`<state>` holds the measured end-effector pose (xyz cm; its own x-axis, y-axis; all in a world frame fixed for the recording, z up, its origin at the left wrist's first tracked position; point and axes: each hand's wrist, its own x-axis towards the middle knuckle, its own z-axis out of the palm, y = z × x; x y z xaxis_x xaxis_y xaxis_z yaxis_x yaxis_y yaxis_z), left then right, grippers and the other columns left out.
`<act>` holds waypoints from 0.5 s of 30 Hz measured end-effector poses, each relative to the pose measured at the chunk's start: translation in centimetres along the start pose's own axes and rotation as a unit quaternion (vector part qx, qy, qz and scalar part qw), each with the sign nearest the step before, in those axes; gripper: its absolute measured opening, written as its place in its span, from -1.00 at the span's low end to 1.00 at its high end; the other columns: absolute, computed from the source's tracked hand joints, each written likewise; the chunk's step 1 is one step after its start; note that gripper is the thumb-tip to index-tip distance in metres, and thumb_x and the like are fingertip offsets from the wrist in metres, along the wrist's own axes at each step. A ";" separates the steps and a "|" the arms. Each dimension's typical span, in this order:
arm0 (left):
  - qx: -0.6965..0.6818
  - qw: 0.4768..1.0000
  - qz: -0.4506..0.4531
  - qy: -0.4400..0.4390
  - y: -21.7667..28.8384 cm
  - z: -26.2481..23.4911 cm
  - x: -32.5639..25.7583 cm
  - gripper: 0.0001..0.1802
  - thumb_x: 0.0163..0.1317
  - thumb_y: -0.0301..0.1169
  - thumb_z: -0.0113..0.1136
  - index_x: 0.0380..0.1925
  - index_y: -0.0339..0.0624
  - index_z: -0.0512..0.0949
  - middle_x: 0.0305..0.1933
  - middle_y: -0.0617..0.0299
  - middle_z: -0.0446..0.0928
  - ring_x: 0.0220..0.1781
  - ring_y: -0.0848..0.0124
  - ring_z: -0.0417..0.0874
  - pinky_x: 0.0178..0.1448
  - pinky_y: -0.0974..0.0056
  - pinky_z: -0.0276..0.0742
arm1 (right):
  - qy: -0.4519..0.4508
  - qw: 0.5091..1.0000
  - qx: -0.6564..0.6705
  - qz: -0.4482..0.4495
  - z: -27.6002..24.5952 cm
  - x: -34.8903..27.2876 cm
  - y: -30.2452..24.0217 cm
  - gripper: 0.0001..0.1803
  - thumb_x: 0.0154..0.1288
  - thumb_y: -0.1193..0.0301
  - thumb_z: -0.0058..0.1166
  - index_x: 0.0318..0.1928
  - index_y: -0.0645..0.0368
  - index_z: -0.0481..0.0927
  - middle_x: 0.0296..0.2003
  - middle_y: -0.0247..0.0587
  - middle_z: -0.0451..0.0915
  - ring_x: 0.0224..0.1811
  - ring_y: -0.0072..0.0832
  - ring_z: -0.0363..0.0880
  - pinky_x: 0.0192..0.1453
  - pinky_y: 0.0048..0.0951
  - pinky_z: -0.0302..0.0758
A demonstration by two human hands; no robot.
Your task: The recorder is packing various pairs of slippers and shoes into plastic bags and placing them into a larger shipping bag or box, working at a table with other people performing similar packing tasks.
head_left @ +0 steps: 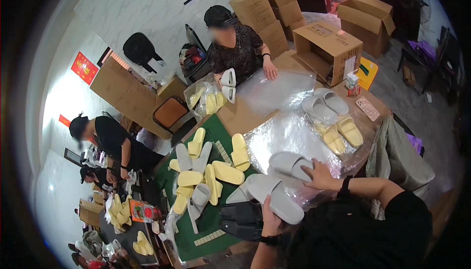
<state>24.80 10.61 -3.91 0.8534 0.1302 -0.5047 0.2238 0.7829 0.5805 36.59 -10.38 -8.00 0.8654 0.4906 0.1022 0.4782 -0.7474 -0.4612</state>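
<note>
Grey slide sandals paired over a crowded packing table.
The left hand [271, 215] grips one grey slide sandal [277, 196] by its heel; the right hand [318, 174] clasps a second grey sandal [290, 164] just beyond, above crinkled clear plastic sheeting [287, 132]. Black sandals [240, 218] lie just left, yellow sandals [228, 172] farther off. Judged risk: the slick plastic could let a released sandal slide into the mixed pile, spoiling the pairing.

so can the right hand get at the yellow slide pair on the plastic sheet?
Probably yes: the right hand rests on a grey slide, and the yellow pair lies just beyond on the plastic sheet, nothing between.
</note>
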 end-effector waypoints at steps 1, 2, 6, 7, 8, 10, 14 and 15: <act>0.027 0.999 0.014 -0.010 -0.3 1.0 0.9 -0.48 0.35 -0.10 -0.20 0.12 -0.29 0.28 0.10 0.02 0.40 0.14 0.16 0.43 0.22 0.06 0.34 | -0.009 0.999 0.002 0.037 -0.1 0.2 0.4 -0.31 -0.03 -0.03 0.14 0.15 -0.13 0.37 -0.01 0.22 0.28 -0.05 0.07 0.34 0.01 -0.02 0.31; 0.058 0.998 0.029 -0.018 -0.5 1.8 1.6 -0.48 0.37 -0.10 -0.23 0.12 -0.29 0.28 0.11 0.02 0.40 0.15 0.17 0.42 0.23 0.06 0.33 | -0.018 0.997 0.008 0.075 -0.4 0.6 0.7 -0.32 -0.03 -0.02 0.14 0.15 -0.13 0.38 0.00 0.22 0.27 -0.06 0.08 0.34 0.00 -0.02 0.32; -0.048 0.995 -0.075 -0.046 -2.7 0.8 7.9 -0.48 0.37 -0.13 -0.21 0.18 -0.27 0.23 0.20 0.03 0.33 0.24 0.14 0.34 0.32 0.08 0.21 | -0.015 0.988 -0.017 0.155 -1.7 1.9 2.1 -0.33 -0.02 -0.01 0.13 0.14 -0.11 0.38 0.07 0.20 0.23 -0.03 0.08 0.33 0.00 0.00 0.31; -0.038 0.998 -0.027 -0.050 -2.7 1.1 8.9 -0.49 0.38 -0.14 -0.22 0.18 -0.27 0.22 0.21 0.03 0.32 0.24 0.14 0.34 0.32 0.08 0.21 | 0.008 0.988 -0.033 0.153 -1.5 2.3 2.3 -0.33 -0.02 -0.01 0.13 0.14 -0.10 0.38 0.09 0.20 0.23 -0.02 0.08 0.33 0.00 0.01 0.30; -0.028 0.998 0.017 -0.057 -2.6 2.0 10.1 -0.49 0.38 -0.15 -0.22 0.19 -0.27 0.22 0.22 0.03 0.31 0.24 0.14 0.33 0.31 0.08 0.20 | 0.017 0.986 -0.019 0.163 -1.9 2.6 2.1 -0.33 -0.03 0.00 0.13 0.14 -0.09 0.38 0.18 0.26 0.14 0.10 0.17 0.24 0.10 0.07 0.23; 0.047 0.996 0.068 -0.031 -3.1 1.9 12.0 -0.49 0.37 -0.16 -0.19 0.20 -0.27 0.20 0.21 0.02 0.32 0.23 0.13 0.35 0.30 0.06 0.21 | 0.029 0.987 -0.063 0.144 -1.2 2.8 2.4 -0.32 -0.02 0.02 0.13 0.15 -0.07 0.36 0.23 0.32 0.04 0.19 0.24 0.14 0.20 0.09 0.14; 0.491 0.854 0.173 0.014 -7.5 -6.0 17.1 -0.39 0.28 -0.18 -0.04 0.24 -0.26 0.11 0.19 -0.06 0.33 0.22 0.06 0.34 0.27 0.02 0.22 | -0.056 0.993 0.015 0.099 2.7 3.2 4.0 -0.33 0.01 0.10 0.07 0.19 -0.04 0.34 0.27 0.44 -0.07 0.31 0.31 -0.07 0.34 0.08 -0.03; 0.629 0.748 0.213 0.003 -8.2 -7.4 17.9 -0.35 0.25 -0.18 0.01 0.25 -0.26 0.09 0.19 -0.09 0.31 0.24 0.04 0.32 0.27 0.01 0.21 | -0.074 0.994 0.018 0.082 3.8 3.4 4.3 -0.33 0.02 0.11 0.06 0.20 -0.04 0.34 0.27 0.45 -0.06 0.31 0.31 -0.07 0.34 0.08 -0.04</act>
<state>34.74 11.01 -22.49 0.9720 0.2111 -0.1036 0.2016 -0.5210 0.8294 41.01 -10.23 -13.01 0.8988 0.4253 -0.1058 0.3243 -0.8079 -0.4921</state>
